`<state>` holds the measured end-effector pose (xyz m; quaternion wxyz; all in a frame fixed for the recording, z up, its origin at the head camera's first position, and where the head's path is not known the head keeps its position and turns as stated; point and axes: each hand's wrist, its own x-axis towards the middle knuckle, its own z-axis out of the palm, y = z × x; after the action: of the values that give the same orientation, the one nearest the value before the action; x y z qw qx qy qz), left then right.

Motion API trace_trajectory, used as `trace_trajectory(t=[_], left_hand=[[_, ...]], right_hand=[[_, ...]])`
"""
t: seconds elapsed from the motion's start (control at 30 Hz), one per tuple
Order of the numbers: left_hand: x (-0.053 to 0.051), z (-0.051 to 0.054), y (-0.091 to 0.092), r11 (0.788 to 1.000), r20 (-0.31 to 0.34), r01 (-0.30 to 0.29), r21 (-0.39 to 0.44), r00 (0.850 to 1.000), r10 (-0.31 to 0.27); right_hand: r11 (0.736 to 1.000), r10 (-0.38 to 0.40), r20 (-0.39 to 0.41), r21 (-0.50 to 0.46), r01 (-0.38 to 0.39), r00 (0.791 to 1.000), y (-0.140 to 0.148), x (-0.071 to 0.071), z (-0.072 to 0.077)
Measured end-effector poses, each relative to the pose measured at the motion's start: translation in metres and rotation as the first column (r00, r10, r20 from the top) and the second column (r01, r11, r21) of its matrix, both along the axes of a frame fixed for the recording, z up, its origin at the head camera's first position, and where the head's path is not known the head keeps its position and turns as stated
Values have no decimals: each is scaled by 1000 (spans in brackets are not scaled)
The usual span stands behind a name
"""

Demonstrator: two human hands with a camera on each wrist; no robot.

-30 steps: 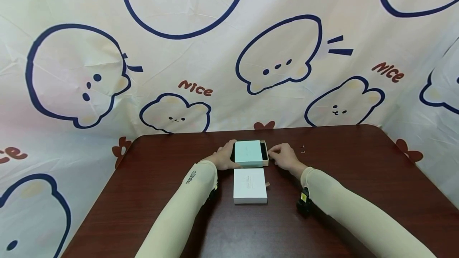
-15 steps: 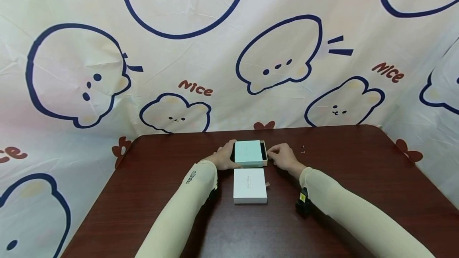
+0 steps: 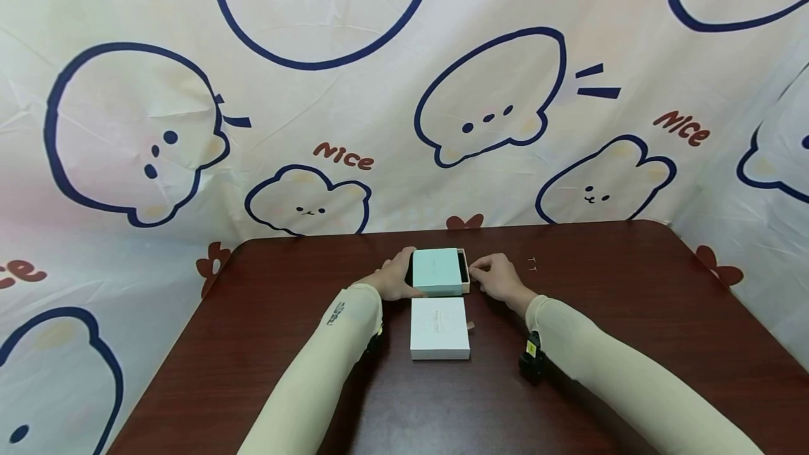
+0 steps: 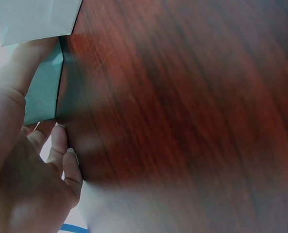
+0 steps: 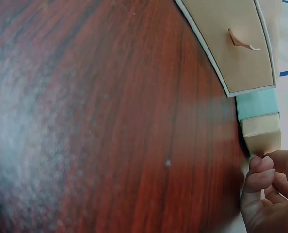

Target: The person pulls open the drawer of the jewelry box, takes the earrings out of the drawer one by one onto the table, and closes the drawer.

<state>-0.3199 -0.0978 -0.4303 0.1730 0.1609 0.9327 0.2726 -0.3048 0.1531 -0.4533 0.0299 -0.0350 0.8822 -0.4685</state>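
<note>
On the table, near the back edge, lies a teal box (image 3: 437,271) whose cream inner drawer (image 3: 466,279) sticks out a little on the right, with a dark inside. My left hand (image 3: 393,278) grips the box's left side, thumb along the near side; the left wrist view shows the thumb on the teal wall (image 4: 44,92). At the drawer's end, my right hand (image 3: 501,278) has thumb and fingertips together. In the right wrist view they pinch at the drawer's outer face (image 5: 263,141), where the pull tab is mostly hidden by the fingers.
A white box (image 3: 439,328) lies just in front of the teal one, with a small ribbon tab (image 5: 243,42) on its right end. To the right of my right hand lie two tiny thin items (image 3: 533,264). A patterned cloth (image 3: 392,104) hangs behind the table (image 3: 284,265).
The drawer has slid slightly left into the teal box, and my right hand has shifted left with it. My left hand has stayed on the box.
</note>
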Motion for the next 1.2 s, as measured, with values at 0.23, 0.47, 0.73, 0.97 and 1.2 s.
trace_trajectory(t=[0.23, 0.47, 0.73, 0.97, 1.2], left_hand=[[-1, -2, 0, 1000, 0, -3, -2, 1000, 3], [0, -2, 0, 1000, -8, -2, 0, 1000, 2], [0, -1, 0, 1000, -6, 2, 0, 1000, -2], [0, -2, 0, 1000, -8, 3, 9, 1000, -3], [-2, -4, -1, 1000, -17, 1, 3, 1000, -1]], right_hand=[[1000, 3, -4, -3, -3, 1000, -2, 1, 0], [1000, 5, 4, -10, -5, 1000, -4, 3, 2], [1000, 2, 0, -6, -2, 1000, -6, 4, 3], [1000, 6, -9, -2, -6, 1000, -6, 4, 2], [1000, 0, -19, 9, 0, 1000, -8, 2, 0]])
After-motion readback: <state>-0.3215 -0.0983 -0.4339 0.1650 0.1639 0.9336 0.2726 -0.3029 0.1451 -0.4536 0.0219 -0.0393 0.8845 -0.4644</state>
